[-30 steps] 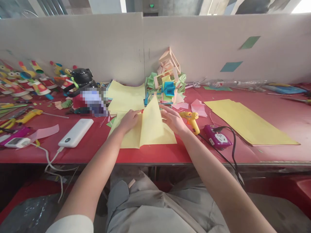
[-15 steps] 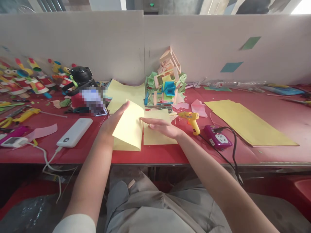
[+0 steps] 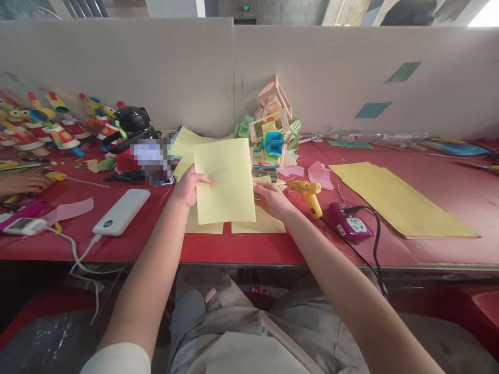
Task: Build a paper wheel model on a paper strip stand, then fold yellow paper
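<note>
A pale yellow sheet of paper [image 3: 225, 182] is held up over the table, its face toward me. My left hand [image 3: 187, 188] grips its left edge, thumb on the front and fingers behind. At the right edge, my right hand [image 3: 273, 199] is closed with bent fingers, the tips partly hidden by the sheet. Below lie two more yellow sheets, a left one [image 3: 205, 228] and a right one [image 3: 259, 224], both partly covered. A yellow glue gun [image 3: 307, 195] lies just right of my right hand.
Folded paper pieces [image 3: 273, 130] are piled against the partition. On the right are a purple power socket [image 3: 353, 223] and large yellow sheets [image 3: 405, 202]. A white power bank [image 3: 121, 212] lies left, with another person's hand [image 3: 25, 184] beyond it.
The curled sheet has been lifted, flattened and turned to face me, shifting right. My right hand has gone from stretched fingers to bent ones at its edge. Another person's hand has appeared far left.
</note>
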Available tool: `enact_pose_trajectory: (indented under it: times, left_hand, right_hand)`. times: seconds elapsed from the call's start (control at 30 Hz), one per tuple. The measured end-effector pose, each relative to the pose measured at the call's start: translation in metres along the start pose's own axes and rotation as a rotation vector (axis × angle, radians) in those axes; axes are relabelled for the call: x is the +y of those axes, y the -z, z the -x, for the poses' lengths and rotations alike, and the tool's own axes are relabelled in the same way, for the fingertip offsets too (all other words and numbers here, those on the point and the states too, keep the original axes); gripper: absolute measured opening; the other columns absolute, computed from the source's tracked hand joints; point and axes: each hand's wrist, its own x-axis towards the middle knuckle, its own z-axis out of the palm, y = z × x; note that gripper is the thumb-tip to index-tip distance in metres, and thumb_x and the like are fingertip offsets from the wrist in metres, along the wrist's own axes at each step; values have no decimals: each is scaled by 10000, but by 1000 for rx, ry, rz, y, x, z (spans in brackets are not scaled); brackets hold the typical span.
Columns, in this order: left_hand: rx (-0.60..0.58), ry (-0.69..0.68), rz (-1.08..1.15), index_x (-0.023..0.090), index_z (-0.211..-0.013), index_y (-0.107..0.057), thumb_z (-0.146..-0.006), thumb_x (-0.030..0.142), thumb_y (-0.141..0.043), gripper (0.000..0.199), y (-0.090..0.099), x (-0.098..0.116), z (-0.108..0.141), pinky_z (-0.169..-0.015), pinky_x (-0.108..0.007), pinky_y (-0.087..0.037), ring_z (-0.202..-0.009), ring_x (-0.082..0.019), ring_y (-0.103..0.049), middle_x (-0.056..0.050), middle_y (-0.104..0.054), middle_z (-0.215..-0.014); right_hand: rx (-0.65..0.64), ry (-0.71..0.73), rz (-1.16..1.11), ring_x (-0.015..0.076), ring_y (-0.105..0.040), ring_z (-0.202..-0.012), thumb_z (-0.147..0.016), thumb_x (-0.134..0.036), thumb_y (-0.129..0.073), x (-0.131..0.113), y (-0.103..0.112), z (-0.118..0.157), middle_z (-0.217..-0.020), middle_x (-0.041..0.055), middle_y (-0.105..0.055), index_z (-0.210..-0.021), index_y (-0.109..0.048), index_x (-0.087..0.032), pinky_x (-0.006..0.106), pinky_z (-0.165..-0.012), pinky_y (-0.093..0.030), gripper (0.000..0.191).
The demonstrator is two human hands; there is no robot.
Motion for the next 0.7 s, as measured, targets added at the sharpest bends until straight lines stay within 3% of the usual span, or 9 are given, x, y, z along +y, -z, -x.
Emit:
enact_pose_trajectory:
  times: [0.2,0.33,0.43,0.5,0.53,0.57,0.63,0.7]
  left_hand:
    - [-2,119,-11,158,-1277,-543,-564,182,-596,715,-15,-9,2,-847,-518,-601,-1035,-351,-692,-109,-737,-1083]
    - [-88,91,-112,191,-1415,-448,-647,202,-592,781,-22,-16,1,-901,-514,-582,-1151,-347,-651,-124,-701,-1224]
    - [89,-8,-291,202,-1516,-317,-719,193,-589,842,-18,-19,-4,-1063,-508,-486,-1359,-334,-515,-157,-544,-1464]
    - [268,-174,-467,212,-1532,-303,-756,202,-606,833,-14,-13,-4,-1169,-477,-375,-1467,-310,-382,-144,-400,-1586]
    - [301,-292,-561,219,-1520,-340,-790,228,-607,777,-13,-7,-3,-1202,-462,-324,-1491,-297,-339,-125,-373,-1607]
    - [268,-407,-646,223,-1489,-404,-840,267,-584,675,-13,0,-1,-1212,-455,-301,-1485,-286,-349,-107,-411,-1586]
    - [63,-564,-788,217,-1354,-573,-925,331,-512,449,-19,16,5,-1199,-465,-304,-1415,-278,-447,-81,-593,-1429]
    - [-178,-602,-908,219,-1192,-690,-953,367,-493,344,-30,30,10,-1157,-477,-339,-1288,-287,-563,-63,-705,-1258]
  right_hand:
    - [49,1,-18,233,-708,-952,-832,-680,-619,-6,-4,3,-938,87,-751,-983,-700,-207,351,-792,-571,503]
    - [152,46,44,230,-703,-919,-733,-577,-759,-2,-2,2,-898,61,-738,-900,-685,-216,330,-756,-561,404]
    - [266,72,33,225,-698,-846,-748,-521,-729,-2,4,1,-868,42,-723,-868,-663,-229,329,-714,-553,322]
    - [297,56,106,214,-680,-786,-789,-490,-676,-9,7,2,-837,31,-704,-852,-652,-230,326,-684,-539,268]
    - [278,28,184,209,-668,-765,-802,-475,-660,-14,8,3,-819,29,-692,-833,-647,-227,325,-674,-530,251]
    - [229,-8,285,206,-654,-753,-811,-461,-651,-21,9,4,-803,29,-679,-806,-643,-221,325,-671,-521,241]
    - [46,-64,529,203,-628,-753,-832,-448,-641,-36,7,4,-782,30,-653,-750,-635,-208,330,-685,-503,253]
    - [-148,-42,765,189,-596,-758,-864,-425,-613,-50,4,1,-777,26,-633,-723,-638,-201,327,-707,-479,266]
